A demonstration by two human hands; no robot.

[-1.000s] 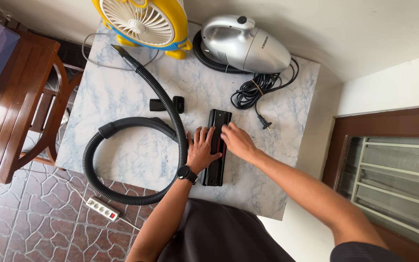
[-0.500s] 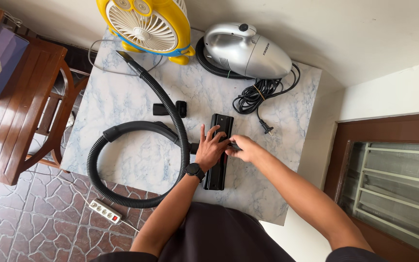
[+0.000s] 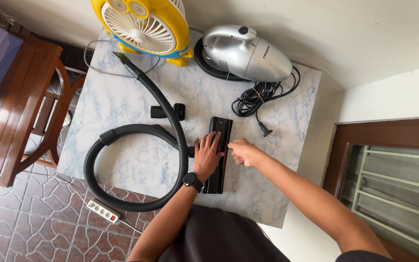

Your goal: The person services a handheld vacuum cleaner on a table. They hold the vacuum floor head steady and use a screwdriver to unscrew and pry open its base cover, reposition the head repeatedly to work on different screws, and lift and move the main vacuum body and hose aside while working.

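On the marble table (image 3: 122, 102) lies the long black floor nozzle (image 3: 219, 154) — flat, narrow, end pointing away — with the left hand (image 3: 206, 156) spread flat on it, fingers released, and the right hand (image 3: 242, 152) — fingers curled in — pinching its right edge.

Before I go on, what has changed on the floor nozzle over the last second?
The right hand slid from the top of the black floor nozzle down to its right edge and curled into a pinch there. The left hand stayed pressed flat on the nozzle, which has not visibly moved on the marble table. Hose, silver vacuum and fan lie as before.
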